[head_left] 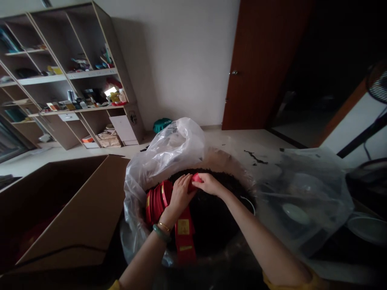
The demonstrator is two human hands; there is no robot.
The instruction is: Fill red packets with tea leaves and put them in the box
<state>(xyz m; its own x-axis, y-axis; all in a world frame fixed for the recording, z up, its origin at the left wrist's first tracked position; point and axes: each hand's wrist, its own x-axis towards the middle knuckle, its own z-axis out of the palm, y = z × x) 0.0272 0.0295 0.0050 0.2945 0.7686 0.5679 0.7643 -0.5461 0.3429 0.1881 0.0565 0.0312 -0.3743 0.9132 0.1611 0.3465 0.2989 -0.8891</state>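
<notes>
My left hand (178, 194) and my right hand (208, 183) meet over a large clear plastic bag (169, 149) full of dark loose material (217, 209). Both hands are closed on a small red packet (196, 179) held between them. A stack of red packets (155, 201) lies under my left hand, and one red packet with a yellow label (184, 235) hangs below my left wrist. A green bangle and a thin gold bracelet (161, 230) circle that wrist.
An open cardboard box (75, 201) stands at the left. A shelf unit with clutter (75, 80) lines the far left wall. A brown door (260, 64) is behind. Another clear bag over round white items (302, 201) sits at the right, a fan (377, 84) beyond it.
</notes>
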